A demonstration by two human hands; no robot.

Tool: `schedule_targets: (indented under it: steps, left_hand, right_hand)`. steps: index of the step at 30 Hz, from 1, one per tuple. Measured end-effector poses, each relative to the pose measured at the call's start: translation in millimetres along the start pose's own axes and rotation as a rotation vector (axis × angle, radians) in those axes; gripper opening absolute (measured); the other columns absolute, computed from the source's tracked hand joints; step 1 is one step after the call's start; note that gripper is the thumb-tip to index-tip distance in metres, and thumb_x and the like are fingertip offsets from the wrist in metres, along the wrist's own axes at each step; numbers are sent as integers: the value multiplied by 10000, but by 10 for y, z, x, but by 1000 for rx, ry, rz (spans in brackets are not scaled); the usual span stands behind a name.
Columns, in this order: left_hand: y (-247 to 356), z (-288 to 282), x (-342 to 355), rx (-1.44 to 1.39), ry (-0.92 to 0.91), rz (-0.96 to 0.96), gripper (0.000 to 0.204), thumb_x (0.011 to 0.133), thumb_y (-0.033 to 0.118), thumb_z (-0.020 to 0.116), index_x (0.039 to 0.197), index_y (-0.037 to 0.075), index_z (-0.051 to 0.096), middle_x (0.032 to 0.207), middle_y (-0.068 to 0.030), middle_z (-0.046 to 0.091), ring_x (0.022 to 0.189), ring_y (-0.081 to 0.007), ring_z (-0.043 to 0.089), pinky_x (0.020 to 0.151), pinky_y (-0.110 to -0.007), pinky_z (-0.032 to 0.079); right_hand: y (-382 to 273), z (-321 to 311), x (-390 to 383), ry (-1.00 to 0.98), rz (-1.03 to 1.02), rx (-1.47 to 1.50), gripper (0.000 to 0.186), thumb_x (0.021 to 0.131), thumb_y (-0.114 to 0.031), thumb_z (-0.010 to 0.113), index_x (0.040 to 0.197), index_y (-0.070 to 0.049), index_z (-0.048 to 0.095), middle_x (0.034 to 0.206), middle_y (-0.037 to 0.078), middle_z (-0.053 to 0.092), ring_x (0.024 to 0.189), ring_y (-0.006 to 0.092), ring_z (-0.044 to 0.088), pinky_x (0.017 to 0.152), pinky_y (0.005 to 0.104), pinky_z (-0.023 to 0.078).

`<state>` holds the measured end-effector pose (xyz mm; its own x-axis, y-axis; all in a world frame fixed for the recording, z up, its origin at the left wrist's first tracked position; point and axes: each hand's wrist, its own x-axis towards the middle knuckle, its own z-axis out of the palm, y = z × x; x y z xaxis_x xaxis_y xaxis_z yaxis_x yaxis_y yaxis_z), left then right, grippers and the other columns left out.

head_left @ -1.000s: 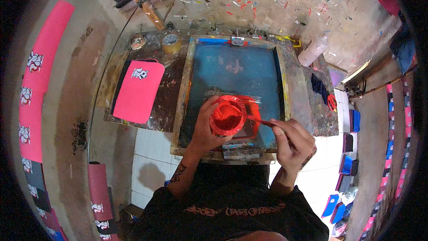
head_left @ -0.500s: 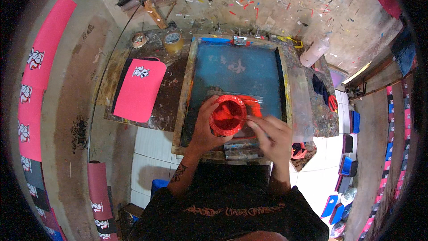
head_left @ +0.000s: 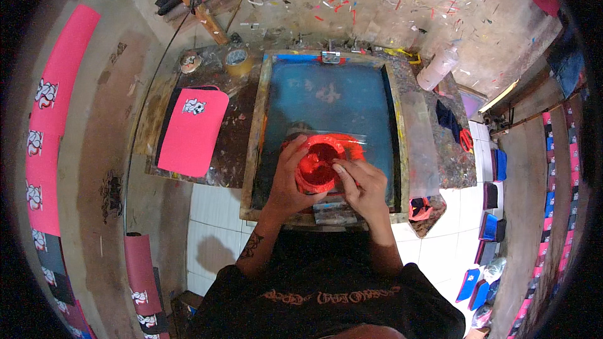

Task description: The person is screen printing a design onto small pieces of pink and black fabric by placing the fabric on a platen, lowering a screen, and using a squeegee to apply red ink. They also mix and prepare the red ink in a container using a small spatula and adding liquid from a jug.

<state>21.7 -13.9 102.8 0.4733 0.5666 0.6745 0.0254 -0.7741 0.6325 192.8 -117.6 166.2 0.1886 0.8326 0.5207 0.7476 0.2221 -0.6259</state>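
My left hand is wrapped round the side of a red tub, tilted so that the red ink inside shows. At the tub's right rim my right hand is closed in a pinch, its fingertips reaching over the opening; what they hold is mostly hidden. Beneath both hands lies a wood-framed printing screen with blue mesh and a faint pale figure. Red ink is spread on the mesh beside the tub, partly covered by my hands.
Left of the screen lies a pink sheet with a printed animal. Behind it stand a tape roll and a small round container. A pale bottle and red-handled scissors sit to the right. Printed pieces hang along the left wall.
My right hand has moved left and in over the tub's rim, and its fingers are bunched closer. The left hand still grips the tub. The whole view has shifted slightly.
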Motion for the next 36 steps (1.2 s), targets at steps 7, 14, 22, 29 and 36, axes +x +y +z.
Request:
schedule_targets:
  steps: [7,14,22,29,36]
  left_hand:
    - [2,4,6,0,-21,1,1070,584,231,1006,1468,108,415,1540,-254,436,1424,-432,448,1177,-534,393]
    - [18,-21,15,-8,-30,5,1038,608,242,995,1464,107,424,1534,-256,445,1418,-435,456,1173,-532,396]
    - [28,-21,47,-12,-41,8,1033,604,248,995,1457,109,429,1533,-252,446,1420,-433,455,1175,-529,396]
    - [15,-5,33,1,-34,10,1050,591,259,1004,1458,114,429,1537,-241,447,1421,-429,458,1178,-526,396]
    - [-2,8,16,13,-45,-17,1058,592,242,1001,1468,116,421,1537,-236,444,1427,-420,451,1183,-523,392]
  right_hand:
    - [26,-1,-26,5,2,-18,178,896,-83,740,1068,-70,782,867,98,723,712,251,692,633,373,570]
    - [-60,0,-12,7,-1,-34,143,917,-86,741,1049,-49,782,818,115,705,661,254,677,595,357,543]
    - [-69,63,-41,119,120,103,128,924,-69,738,1035,-23,779,789,133,692,636,254,664,587,352,524]
    - [-109,53,-54,136,222,144,139,908,-61,751,1028,5,781,804,150,714,690,267,693,643,329,531]
    - [-88,-34,7,12,-18,91,179,887,-82,770,1054,-18,783,903,139,753,722,276,703,687,350,553]
